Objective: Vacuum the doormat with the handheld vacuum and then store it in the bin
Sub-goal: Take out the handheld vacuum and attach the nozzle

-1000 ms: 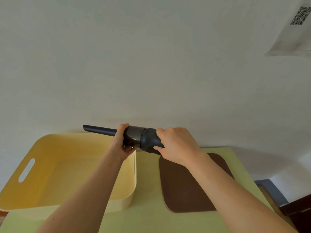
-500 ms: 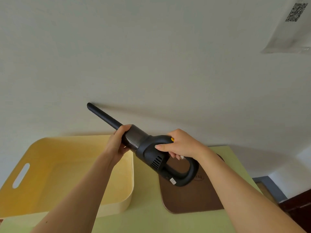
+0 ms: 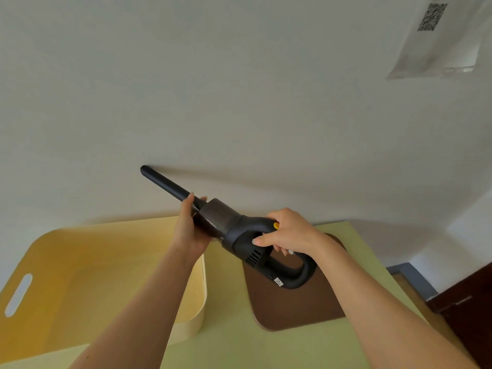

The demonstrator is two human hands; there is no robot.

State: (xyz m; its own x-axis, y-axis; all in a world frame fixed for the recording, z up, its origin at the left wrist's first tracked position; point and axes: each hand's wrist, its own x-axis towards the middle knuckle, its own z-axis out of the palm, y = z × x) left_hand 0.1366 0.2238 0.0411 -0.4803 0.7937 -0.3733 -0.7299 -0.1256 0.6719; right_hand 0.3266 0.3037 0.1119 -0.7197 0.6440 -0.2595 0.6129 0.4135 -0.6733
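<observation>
I hold a black handheld vacuum in the air above the table, its long nozzle pointing up and left toward the wall. My left hand grips the dust cup where the nozzle joins it. My right hand is wrapped around the top of the loop handle, beside a yellow button. A brown doormat with rounded corners lies flat on the table under the handle, partly hidden by it. The empty yellow bin stands to the left of the mat.
The light green table butts against a white wall. A sheet with a QR code hangs at the upper right. Dark furniture stands beyond the table's right edge.
The vacuum has turned from lying level to tilting nozzle-up, and its loop handle has swung into view. My right hand has shifted onto the top of the handle.
</observation>
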